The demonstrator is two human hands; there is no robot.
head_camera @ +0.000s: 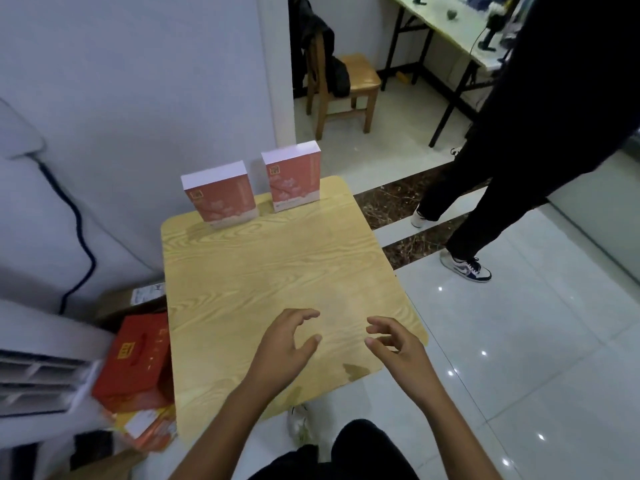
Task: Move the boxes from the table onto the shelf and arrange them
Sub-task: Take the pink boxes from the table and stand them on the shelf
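Two salmon-pink boxes with white tops stand upright at the far edge of a light wooden table [277, 278]. The left box [221, 199] is nearer the wall; the right box [294, 180] stands a small gap away from it. My left hand [287, 344] hovers over the near part of the table, fingers loosely curled, holding nothing. My right hand [394, 344] hovers beside it in the same loose pose, also empty. Both hands are well short of the boxes. No shelf is in view.
A red gift box [138, 358] and other cartons lie on the floor left of the table, beside a white appliance [41, 368]. A person in black [512, 161] stands to the right on the tiled floor. A wooden chair [346, 91] sits beyond the wall.
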